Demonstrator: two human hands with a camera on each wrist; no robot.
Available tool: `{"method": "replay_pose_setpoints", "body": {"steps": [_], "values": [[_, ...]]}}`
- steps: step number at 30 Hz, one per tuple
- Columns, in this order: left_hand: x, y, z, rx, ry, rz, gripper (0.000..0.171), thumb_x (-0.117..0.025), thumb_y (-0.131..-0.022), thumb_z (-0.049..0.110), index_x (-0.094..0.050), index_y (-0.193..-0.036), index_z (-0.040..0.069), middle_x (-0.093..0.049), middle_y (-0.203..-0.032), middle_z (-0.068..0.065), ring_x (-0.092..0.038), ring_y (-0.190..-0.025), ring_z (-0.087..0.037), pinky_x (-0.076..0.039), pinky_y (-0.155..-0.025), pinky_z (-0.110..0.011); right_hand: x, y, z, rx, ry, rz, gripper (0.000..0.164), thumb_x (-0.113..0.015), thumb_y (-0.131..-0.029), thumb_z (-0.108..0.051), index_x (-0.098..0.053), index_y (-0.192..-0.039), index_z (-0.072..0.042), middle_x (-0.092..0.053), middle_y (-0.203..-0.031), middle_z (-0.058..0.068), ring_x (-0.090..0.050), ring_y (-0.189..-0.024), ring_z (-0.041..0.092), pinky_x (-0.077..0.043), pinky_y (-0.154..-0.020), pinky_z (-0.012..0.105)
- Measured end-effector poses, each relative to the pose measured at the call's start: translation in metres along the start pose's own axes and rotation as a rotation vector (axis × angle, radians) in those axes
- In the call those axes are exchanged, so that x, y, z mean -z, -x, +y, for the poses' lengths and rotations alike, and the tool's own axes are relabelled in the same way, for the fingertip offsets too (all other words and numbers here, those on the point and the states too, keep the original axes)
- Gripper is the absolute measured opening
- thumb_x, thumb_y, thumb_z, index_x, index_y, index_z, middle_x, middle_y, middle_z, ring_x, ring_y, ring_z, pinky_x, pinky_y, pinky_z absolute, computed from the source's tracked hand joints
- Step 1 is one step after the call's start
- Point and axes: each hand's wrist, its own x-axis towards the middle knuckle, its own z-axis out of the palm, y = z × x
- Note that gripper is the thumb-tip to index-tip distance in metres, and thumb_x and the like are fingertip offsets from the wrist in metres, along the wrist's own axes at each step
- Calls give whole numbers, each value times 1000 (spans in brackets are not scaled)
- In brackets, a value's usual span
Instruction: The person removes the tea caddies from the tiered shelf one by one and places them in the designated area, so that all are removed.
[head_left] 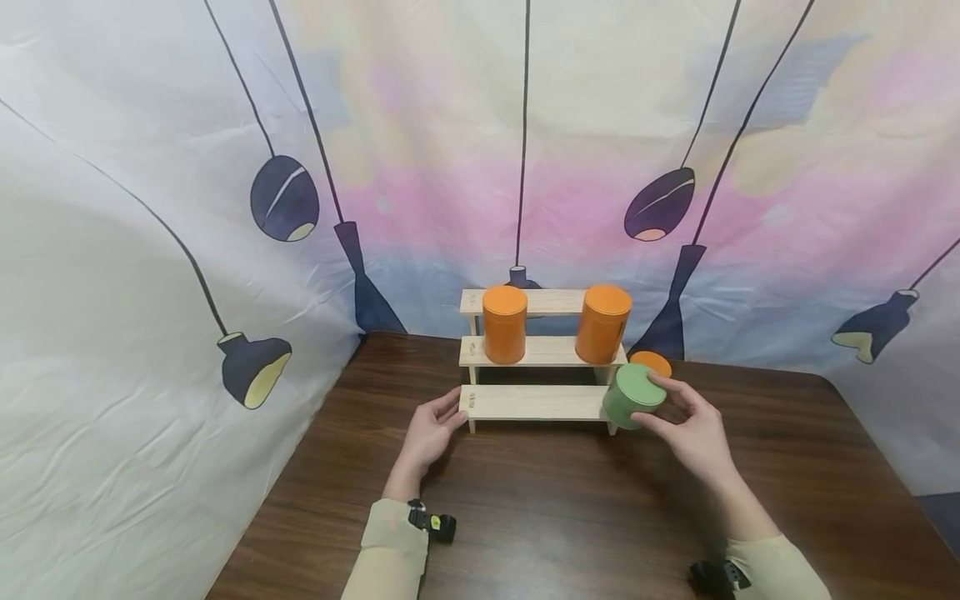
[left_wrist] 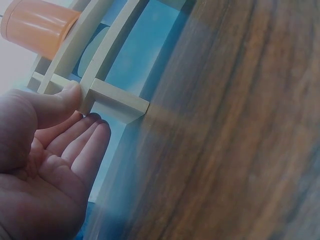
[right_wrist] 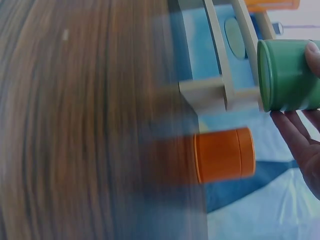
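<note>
A small three-tier wooden shelf (head_left: pixel 536 403) stands on the table. My left hand (head_left: pixel 431 429) pinches the left end of its lowest tier, the thumb on the board's edge in the left wrist view. My right hand (head_left: pixel 693 429) grips a green canister (head_left: pixel 630 396) upright by its sides, at the right end of that tier. In the right wrist view the green canister (right_wrist: pixel 290 75) is held above the tabletop. Two orange canisters, one to the left (head_left: pixel 505 327) and one to the right (head_left: pixel 602 327), stand on the middle tier.
Another orange canister (right_wrist: pixel 225 155) stands on the table just right of the shelf, partly hidden behind the green one in the head view. The dark wooden table (head_left: pixel 525 508) reaches back to a wall cloth (head_left: pixel 450 167) printed with hanging lamps.
</note>
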Motion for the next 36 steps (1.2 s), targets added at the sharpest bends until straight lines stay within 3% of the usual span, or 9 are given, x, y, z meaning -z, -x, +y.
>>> {"method": "replay_pose_setpoints", "body": {"steps": [21,27,31,36], "values": [[0,-1,0,2,6,4,50,-68,-105,5,-57,-153,2,-56,-156,-15,-56,-142,-31,-50,-113,-42,50,15,30,-130,30,98,71,-91,-88,-16,-61,-152,-10,-67,-130,-17,-69,-102,-10,-59,-84,14],[1,-1,1,1,9,9,50,-69,-104,4,-57,-153,1,-56,-156,-16,-56,-142,-31,-50,-112,-42,59,14,37,-154,55,93,73,-92,-88,-19,-60,-153,-11,-65,-128,-21,-68,-101,-11,-59,-83,12],[0,-1,2,5,9,7,49,-68,-104,4,-57,-153,1,-57,-156,-16,-57,-141,-31,-50,-112,-42,63,12,42,-167,72,87,74,-92,-88,-20,-60,-153,-11,-68,-131,-15,-69,-99,-11,-59,-80,13],[-1,-1,2,6,2,6,48,-68,-105,5,-58,-152,1,-58,-155,-15,-58,-141,-31,-50,-112,-42,68,7,49,-202,178,98,75,-93,-87,-31,-61,-153,-16,-67,-143,14,-56,-107,-20,-51,-81,6]]}}
